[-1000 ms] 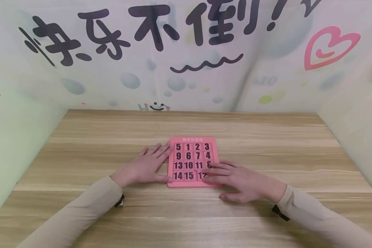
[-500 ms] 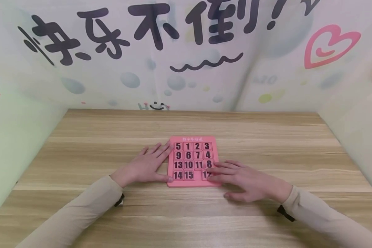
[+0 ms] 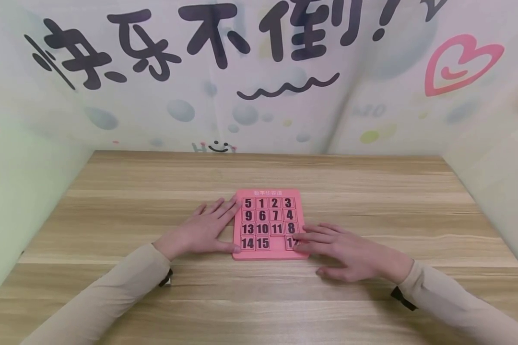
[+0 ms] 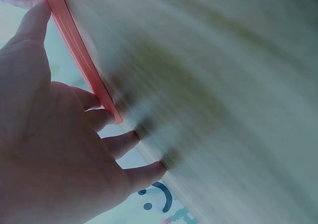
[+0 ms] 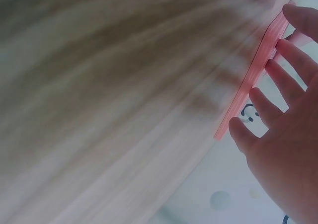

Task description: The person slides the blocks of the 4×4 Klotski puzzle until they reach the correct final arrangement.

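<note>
A pink number sliding puzzle [image 3: 269,256] lies flat on the table, its numbered tiles in rows within a raised frame. In the bottom row, a gap separates tile 15 [image 3: 262,243] from tile 12 [image 3: 290,243]. My left hand [image 3: 203,232] is spread along the puzzle's left side, fingertips and thumb touching the frame. At the lower right, extended fingers of my right hand [image 3: 347,251] rest on tile 12 and partly cover it; the thumb stays off the board. Both wrist views catch the puzzle's pink edge [image 4: 79,50] side-on, with its tiles hidden.
The wood-grain table [image 3: 155,187] meets a printed backdrop [image 3: 259,120] with large black characters at the back. Pale panels stand along the left [image 3: 26,191] and right [image 3: 492,158] sides.
My right hand has slid right, and tile 12 has moved right with it, widening the gap beside tile 15. Tile 8 shows fully. The left hand stays in place.
</note>
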The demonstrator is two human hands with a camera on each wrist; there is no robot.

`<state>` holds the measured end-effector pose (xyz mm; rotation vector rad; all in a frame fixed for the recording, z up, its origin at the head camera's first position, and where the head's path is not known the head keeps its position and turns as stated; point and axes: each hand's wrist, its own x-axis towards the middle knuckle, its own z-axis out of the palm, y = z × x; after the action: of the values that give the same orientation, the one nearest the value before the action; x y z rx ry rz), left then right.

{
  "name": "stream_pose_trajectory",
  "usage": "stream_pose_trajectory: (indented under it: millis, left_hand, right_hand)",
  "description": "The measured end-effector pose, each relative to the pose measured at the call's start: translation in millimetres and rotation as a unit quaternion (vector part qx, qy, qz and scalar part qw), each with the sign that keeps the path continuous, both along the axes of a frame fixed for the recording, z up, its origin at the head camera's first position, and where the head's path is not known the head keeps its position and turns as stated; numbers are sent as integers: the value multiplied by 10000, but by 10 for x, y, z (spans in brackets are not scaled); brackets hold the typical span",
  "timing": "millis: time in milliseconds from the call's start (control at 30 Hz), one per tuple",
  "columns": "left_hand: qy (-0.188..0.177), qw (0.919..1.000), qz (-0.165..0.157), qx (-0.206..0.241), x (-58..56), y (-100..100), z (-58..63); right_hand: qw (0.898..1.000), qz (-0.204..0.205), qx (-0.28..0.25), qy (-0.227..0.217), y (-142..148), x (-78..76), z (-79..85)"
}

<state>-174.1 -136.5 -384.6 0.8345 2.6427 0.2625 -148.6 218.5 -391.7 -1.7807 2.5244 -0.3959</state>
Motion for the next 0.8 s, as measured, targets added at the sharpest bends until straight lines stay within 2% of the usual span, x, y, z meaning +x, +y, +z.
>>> stream_pose_trajectory:
  millis: [467, 800]
  left_hand:
    - [59, 10000, -23, -14, -6, -6, -12]
    - [104, 9999, -49, -41, -3, -7, -9]
  right_hand:
    - [9999, 17, -9, 114, -65, -29, 44]
    - [9999, 56, -94, -22, -185, -65, 64]
